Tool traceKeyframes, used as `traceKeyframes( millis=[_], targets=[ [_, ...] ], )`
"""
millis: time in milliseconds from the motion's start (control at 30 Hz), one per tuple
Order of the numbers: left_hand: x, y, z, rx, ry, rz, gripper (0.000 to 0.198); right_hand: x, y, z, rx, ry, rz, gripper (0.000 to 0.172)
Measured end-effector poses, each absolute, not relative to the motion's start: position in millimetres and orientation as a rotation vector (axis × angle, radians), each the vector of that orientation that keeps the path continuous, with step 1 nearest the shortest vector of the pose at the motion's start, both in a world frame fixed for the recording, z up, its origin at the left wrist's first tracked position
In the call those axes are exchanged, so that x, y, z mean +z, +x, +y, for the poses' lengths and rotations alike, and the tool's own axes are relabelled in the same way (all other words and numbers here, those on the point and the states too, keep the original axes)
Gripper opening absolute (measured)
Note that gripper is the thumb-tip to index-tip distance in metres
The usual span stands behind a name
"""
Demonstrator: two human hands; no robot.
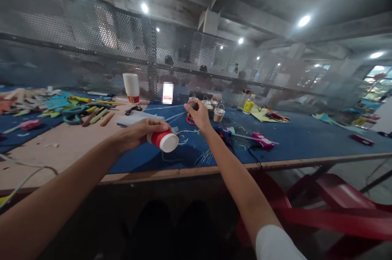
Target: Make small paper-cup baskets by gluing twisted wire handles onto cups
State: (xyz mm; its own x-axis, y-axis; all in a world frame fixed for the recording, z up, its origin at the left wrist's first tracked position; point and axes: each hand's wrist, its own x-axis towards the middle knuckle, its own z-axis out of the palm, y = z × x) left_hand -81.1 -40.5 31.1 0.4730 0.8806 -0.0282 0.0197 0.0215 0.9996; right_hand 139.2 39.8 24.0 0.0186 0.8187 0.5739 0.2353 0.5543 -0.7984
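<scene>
My left hand (141, 132) is closed around a red and white paper cup (159, 139). The cup is tipped on its side above the blue table covering, its white round end towards me. Further off, my right hand (200, 115) has its fingers curled together; a dark spot shows between them, too small to name. Just below those fingers lies a red loop (190, 119), like a scissors handle. Small cups with handles (218, 113) stand beyond and to the right of this hand. White string (186, 131) runs across the table between both hands.
A stack of white paper cups (131, 86) stands at the back left. Scissors (72, 115), markers and paper scraps lie left. To the right are a pink glue gun (262, 140), a yellow-labelled bottle (249, 104) and yellow paper (260, 116). A red chair (339, 194) stands front right.
</scene>
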Motion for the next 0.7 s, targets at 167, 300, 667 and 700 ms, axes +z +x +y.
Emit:
traceKeyframes(
  millis=[167,300,667,700],
  targets=[
    [26.5,-86.3,-5.6,0.836,1.338,0.841,0.022,3.8,139.0,82.4,0.446,-1.211,-1.605,0.031],
    [21.8,-83.7,21.0,0.876,1.264,0.82,0.021,-15.1,144.0,98.3,0.376,-1.256,-1.621,0.029],
    [2.1,-75.2,53.6,1.094,1.107,0.842,0.03,-19.4,129.6,88.4,0.533,-0.908,-1.831,0.024],
    [0.9,-76.2,53.0,1.092,1.098,0.842,0.03,-19.2,125.2,86.4,0.628,-0.839,-1.871,0.025]
  ],
)
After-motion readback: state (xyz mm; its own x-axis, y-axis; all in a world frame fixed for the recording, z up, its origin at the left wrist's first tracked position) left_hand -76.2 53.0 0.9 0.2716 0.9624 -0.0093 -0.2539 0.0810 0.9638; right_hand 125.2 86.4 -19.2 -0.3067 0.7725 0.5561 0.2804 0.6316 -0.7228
